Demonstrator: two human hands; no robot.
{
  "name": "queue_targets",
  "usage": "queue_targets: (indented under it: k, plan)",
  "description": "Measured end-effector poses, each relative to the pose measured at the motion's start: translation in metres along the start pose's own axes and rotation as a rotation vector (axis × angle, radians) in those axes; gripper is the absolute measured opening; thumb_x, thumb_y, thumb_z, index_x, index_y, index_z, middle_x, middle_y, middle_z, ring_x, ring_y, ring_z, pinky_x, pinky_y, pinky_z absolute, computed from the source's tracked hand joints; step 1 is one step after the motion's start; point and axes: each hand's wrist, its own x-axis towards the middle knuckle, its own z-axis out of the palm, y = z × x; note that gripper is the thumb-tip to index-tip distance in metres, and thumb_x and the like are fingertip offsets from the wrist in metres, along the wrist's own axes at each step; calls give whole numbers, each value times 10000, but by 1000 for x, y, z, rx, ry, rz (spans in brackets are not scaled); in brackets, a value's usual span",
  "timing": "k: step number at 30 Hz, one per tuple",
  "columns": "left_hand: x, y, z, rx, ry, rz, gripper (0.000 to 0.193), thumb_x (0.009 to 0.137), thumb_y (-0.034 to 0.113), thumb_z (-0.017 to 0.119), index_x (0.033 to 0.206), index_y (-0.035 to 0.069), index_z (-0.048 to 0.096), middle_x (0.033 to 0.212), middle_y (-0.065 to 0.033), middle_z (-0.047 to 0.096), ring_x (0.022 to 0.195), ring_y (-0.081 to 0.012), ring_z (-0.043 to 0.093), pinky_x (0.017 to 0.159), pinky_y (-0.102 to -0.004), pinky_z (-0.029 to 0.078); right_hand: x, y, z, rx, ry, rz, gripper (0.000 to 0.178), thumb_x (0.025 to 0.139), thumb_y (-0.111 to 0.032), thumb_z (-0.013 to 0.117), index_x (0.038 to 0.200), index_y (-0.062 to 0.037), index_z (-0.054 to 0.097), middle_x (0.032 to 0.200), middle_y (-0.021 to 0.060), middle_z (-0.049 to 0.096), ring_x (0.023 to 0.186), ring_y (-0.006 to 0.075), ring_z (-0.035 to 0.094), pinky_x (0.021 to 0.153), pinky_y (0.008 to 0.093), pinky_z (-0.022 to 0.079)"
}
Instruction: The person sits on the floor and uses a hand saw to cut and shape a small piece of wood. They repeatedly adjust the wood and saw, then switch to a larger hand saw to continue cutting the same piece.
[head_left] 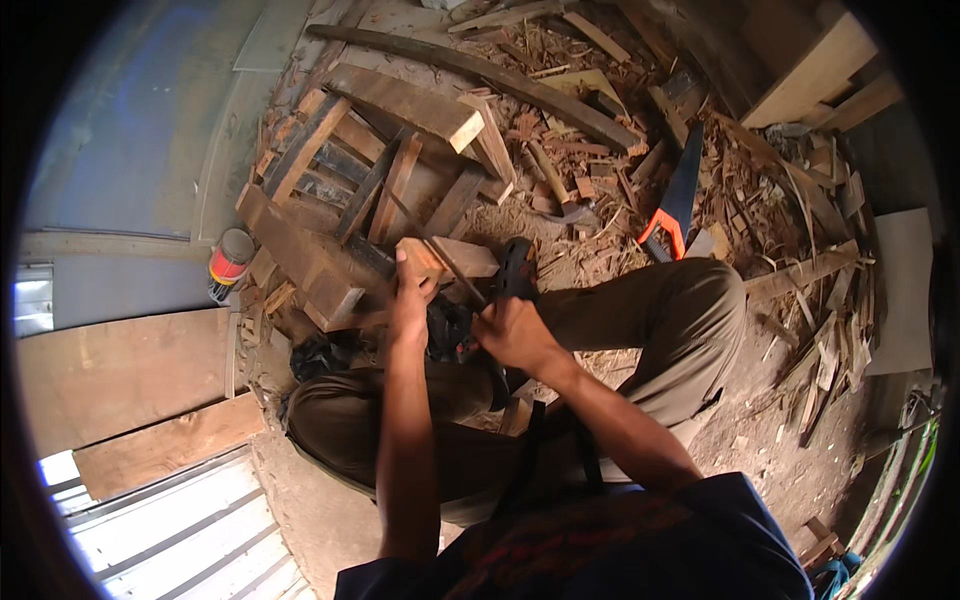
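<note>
My left hand (410,290) grips a short wooden block (468,257) in front of my knees, the thumb up at its left end. My right hand (516,332) is closed round the near end of a long, thin, dark file-like tool (455,268). This tool lies slantwise across the block and points away to the upper left. The handle inside my right fist is hidden. Just beyond the block stands a rough frame of wooden pieces (400,185), with a thick beam (400,100) at its far side.
To the right, a handsaw (682,195) with an orange and black handle leans on wood scraps (740,220). A hammer-like tool (555,180) lies among shavings. At left stand a red-banded can (230,262) and plywood boards (130,360). A long curved timber (480,70) crosses the back.
</note>
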Motion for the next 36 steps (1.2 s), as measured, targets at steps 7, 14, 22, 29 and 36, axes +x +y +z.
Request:
queue_targets:
  k: [7,14,22,29,36]
  plan:
    - [-6,8,9,11,-14,-12,791,987,642,451,1438,-8,446,1372,-154,551,1159,-290,612,960,-373,496,-3,27,24,-159,92,-93,308,851,-160,656,920,127,568,724,279,659,706,433,682,635,468,558]
    - [-6,18,15,37,59,9,791,1000,620,436,1452,-29,415,1429,-182,494,1229,-302,571,1048,-379,459,4,-34,-8,34,91,4,320,838,-161,668,818,132,542,742,317,635,745,462,667,666,503,541]
    - [3,11,14,-30,49,55,849,976,667,440,1450,-37,406,1422,-200,489,1254,-327,566,1058,-405,438,2,32,24,-390,160,-4,291,892,-215,610,927,68,552,712,281,659,701,448,680,653,521,570]
    - [-10,27,24,57,-14,76,914,968,705,388,1490,-44,333,1454,-227,449,1318,-351,510,1109,-428,403,-9,26,-38,-386,268,105,362,916,-269,635,1045,64,576,700,273,651,702,456,666,653,514,557]
    - [0,16,33,-13,35,137,940,960,709,400,1501,-52,292,1479,-240,411,1328,-390,487,1109,-493,412,-16,29,-29,-227,131,49,409,913,-364,671,903,31,565,730,257,670,761,468,671,699,506,555]
